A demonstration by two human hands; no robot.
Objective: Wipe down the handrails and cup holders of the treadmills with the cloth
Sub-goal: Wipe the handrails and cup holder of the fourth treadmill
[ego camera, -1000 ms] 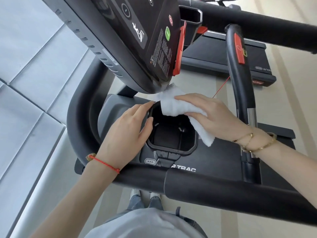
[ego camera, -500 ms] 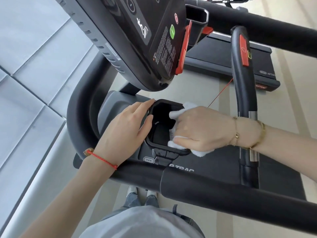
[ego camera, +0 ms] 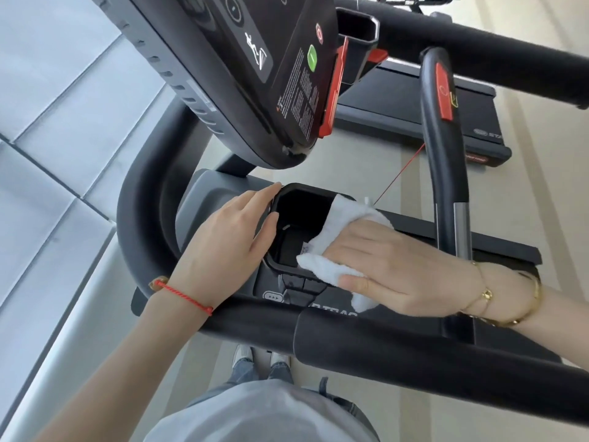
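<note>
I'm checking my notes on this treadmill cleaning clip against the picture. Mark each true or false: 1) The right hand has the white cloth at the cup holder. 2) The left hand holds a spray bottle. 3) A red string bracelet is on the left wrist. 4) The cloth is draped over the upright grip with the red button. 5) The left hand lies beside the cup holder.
1) True: the right hand presses the white cloth over the cup holder rim.
2) False: the left hand holds nothing, fingers straight.
3) True: red string bracelet.
4) False: the upright grip is bare.
5) True.
</note>
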